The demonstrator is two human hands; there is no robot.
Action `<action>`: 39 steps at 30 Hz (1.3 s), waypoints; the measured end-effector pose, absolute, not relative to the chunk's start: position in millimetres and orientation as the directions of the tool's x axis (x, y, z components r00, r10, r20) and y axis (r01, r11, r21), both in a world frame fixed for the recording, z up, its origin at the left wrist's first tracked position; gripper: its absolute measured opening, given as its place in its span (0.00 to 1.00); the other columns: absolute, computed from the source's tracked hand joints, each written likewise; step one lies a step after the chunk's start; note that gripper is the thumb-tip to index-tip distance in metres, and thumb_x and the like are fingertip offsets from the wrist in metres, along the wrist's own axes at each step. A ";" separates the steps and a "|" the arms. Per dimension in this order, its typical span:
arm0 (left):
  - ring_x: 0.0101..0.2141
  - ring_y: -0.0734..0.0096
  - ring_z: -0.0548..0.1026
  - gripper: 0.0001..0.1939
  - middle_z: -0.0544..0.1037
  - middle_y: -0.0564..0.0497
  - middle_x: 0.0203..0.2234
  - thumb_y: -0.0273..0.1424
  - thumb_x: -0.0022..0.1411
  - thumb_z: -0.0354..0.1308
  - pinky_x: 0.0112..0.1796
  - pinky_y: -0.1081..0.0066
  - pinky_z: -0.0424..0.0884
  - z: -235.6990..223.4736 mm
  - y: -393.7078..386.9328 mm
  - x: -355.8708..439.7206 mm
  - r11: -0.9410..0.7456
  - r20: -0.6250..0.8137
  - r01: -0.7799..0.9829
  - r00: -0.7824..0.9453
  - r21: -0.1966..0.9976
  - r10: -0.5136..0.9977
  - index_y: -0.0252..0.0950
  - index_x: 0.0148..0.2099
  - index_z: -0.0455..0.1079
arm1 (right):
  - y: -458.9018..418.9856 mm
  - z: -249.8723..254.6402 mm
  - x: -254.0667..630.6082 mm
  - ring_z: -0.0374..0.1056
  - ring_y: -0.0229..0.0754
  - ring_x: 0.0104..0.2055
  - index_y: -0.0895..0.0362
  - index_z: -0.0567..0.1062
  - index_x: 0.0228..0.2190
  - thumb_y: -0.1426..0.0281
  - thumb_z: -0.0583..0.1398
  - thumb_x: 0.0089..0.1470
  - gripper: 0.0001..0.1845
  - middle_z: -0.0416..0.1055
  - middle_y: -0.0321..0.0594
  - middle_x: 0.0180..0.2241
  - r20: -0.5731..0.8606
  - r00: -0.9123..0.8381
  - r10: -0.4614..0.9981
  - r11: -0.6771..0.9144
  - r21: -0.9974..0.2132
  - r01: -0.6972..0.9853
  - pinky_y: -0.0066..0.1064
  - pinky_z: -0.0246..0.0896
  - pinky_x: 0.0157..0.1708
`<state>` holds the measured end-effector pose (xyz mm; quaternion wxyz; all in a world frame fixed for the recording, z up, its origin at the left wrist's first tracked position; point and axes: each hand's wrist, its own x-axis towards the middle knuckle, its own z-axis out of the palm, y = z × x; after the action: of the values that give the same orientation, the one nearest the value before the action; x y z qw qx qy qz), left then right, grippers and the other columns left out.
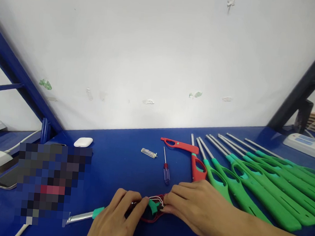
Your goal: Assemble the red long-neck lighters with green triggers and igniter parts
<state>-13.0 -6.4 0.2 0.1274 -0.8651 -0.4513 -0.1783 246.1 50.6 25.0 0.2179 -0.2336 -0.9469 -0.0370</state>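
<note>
In the head view, the opened lighter [153,208] lay at six o'clock, the left hand [123,211] clasping its left part and the right hand [190,206] pinching its right end; whether those fingertips also gripped the white wires [156,197], I couldn't tell. The screwdriver [166,172] lay at one o'clock from the lighter, the green lighters [265,197] at four o'clock from centre.

A red lighter [149,220] stretches over the blue bench [116,158], casing open to a green trigger [154,207] and pale wires [157,198], metal tube [81,217] pointing left.
</note>
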 end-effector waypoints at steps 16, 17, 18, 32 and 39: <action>0.38 0.68 0.82 0.29 0.79 0.50 0.45 0.13 0.64 0.46 0.35 0.73 0.83 -1.8 -3.5 -12.6 -0.533 0.444 0.846 0.475 0.009 0.760 0.44 0.60 0.68 | 50.3 22.7 249.5 0.70 0.41 0.27 0.52 0.69 0.41 0.69 0.56 0.76 0.06 0.73 0.29 0.30 0.333 -0.831 0.445 0.888 -0.046 0.457 0.38 0.48 0.26; 0.38 0.68 0.82 0.29 0.79 0.50 0.45 0.13 0.64 0.46 0.35 0.73 0.83 -1.7 -3.3 -11.9 -0.532 0.445 0.847 0.472 0.011 0.761 0.44 0.60 0.68 | 50.2 22.9 249.7 0.70 0.41 0.27 0.52 0.69 0.41 0.70 0.57 0.75 0.05 0.73 0.29 0.30 0.328 -0.832 0.447 0.887 -0.045 0.459 0.38 0.48 0.26; 0.38 0.68 0.82 0.29 0.79 0.50 0.45 0.13 0.64 0.46 0.36 0.73 0.83 -1.8 -3.0 -11.4 -0.527 0.448 0.850 0.466 0.015 0.764 0.44 0.60 0.68 | 50.2 23.2 249.9 0.70 0.41 0.27 0.53 0.69 0.42 0.70 0.57 0.75 0.05 0.73 0.29 0.30 0.325 -0.832 0.450 0.886 -0.046 0.461 0.38 0.48 0.26; 0.40 0.68 0.81 0.30 0.78 0.51 0.45 0.11 0.65 0.44 0.38 0.72 0.83 4.5 -5.2 -4.3 -0.499 0.452 0.864 0.417 0.073 0.789 0.46 0.59 0.69 | 50.7 21.0 250.3 0.70 0.41 0.28 0.52 0.68 0.41 0.69 0.55 0.77 0.07 0.74 0.30 0.31 0.305 -0.837 0.454 0.885 -0.043 0.464 0.39 0.48 0.27; 0.39 0.69 0.83 0.26 0.79 0.51 0.45 0.15 0.68 0.46 0.34 0.73 0.83 3.4 -1.4 -7.9 -0.548 0.477 0.836 0.471 0.027 0.742 0.45 0.60 0.68 | 50.7 20.5 251.5 0.71 0.42 0.29 0.52 0.68 0.42 0.71 0.58 0.75 0.04 0.74 0.30 0.31 0.278 -0.842 0.463 0.880 -0.033 0.473 0.39 0.47 0.28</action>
<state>-7.9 -1.4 3.4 0.1057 -0.8511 -0.4634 -0.2229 251.5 50.7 20.5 0.1400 -0.2441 -0.9594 -0.0182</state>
